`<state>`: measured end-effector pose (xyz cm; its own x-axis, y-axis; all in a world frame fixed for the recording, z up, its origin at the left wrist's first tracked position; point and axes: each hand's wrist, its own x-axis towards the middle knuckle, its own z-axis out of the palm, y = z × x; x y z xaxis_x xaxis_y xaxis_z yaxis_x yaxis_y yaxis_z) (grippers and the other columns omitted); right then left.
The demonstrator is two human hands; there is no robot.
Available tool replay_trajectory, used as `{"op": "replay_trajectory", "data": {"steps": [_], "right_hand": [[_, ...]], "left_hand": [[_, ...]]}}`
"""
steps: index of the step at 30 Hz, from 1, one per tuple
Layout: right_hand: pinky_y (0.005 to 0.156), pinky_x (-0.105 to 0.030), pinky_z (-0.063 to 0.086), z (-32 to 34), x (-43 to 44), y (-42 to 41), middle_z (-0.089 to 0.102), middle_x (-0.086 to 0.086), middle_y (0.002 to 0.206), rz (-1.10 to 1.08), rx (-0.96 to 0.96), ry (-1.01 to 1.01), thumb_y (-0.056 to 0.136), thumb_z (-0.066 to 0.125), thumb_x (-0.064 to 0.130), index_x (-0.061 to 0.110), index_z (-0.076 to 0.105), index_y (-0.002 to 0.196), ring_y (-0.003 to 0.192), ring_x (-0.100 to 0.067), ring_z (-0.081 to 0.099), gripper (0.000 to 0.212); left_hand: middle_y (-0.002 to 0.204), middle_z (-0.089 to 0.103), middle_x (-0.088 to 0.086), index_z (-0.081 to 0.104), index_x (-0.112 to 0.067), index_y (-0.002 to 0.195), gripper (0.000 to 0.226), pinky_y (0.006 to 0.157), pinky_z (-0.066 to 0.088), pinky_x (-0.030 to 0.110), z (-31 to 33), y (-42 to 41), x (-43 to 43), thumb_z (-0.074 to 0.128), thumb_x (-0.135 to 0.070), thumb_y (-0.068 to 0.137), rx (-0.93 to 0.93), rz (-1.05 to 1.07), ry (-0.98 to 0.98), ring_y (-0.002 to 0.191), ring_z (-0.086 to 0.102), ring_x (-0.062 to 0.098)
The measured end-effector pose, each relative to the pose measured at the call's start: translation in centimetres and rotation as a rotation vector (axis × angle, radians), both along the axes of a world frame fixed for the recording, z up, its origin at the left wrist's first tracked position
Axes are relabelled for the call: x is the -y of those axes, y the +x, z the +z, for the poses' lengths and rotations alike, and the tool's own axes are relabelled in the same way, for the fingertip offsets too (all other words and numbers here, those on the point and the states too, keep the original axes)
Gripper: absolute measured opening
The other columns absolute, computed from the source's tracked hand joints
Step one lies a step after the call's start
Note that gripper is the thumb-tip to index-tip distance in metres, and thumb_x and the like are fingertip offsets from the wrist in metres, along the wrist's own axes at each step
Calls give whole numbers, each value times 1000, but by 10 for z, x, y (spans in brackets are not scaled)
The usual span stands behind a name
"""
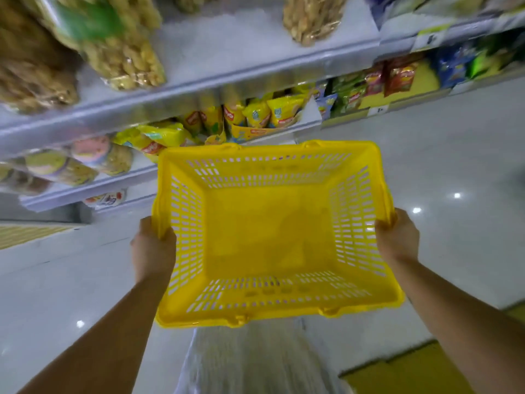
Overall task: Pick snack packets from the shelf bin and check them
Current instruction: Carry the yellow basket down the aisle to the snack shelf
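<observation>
I carry a yellow slotted plastic basket [355, 223] in front of me above the floor; nothing lies inside it. My left hand [153, 248] grips its left rim and my right hand [397, 240] grips its right rim. Just beyond the basket's far edge, yellow snack packets [272, 112] stand in a row on a low shelf, some in a yellow cardboard display bin [250, 133]. More yellow packets [159, 136] lie to the left on the same shelf.
White shelving [227, 78] runs from left to upper right. Clear bags of fried snacks [122, 52] fill the upper shelf; round packs [85, 163] sit lower left. Red, green and blue packets [397, 78] stand farther right. A glossy light floor [454, 155] spreads on the right.
</observation>
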<state>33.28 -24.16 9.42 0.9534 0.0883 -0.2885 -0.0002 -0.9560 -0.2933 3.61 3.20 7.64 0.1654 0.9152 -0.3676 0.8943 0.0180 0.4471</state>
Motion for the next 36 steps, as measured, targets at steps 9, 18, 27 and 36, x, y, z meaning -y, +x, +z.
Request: {"op": "replay_trajectory", "data": {"steps": [9,18,27,36], "right_hand": [[83,-46,44,131,84,-34,64,-34,105,-313,129,56,88,54,3,-4,61,108,102,-49,58,22],[77,-49,45,178,224,-12,63,-33,94,-607,172,135,86,59,3,-8,61,106,80,-33,55,23],[75,-45,41,234,362,83,61,-32,91,-755,258,173,86,56,2,-10,60,102,85,-42,57,21],[81,-45,42,270,439,192,61,-35,107,-878,330,181,88,55,2,-10,59,110,100,-48,57,25]], "left_hand": [[105,62,36,52,2,123,38,65,33,40,105,52,6,61,-15,90,55,-365,-3,96,58,51],[102,63,36,55,3,116,32,71,43,47,151,179,102,63,-9,87,162,-611,24,95,59,51],[105,62,32,55,4,120,36,69,39,45,203,356,233,64,-14,90,309,-782,84,95,58,48],[109,63,30,58,0,117,34,81,43,46,240,533,313,64,-16,87,389,-865,94,102,58,46]]}}
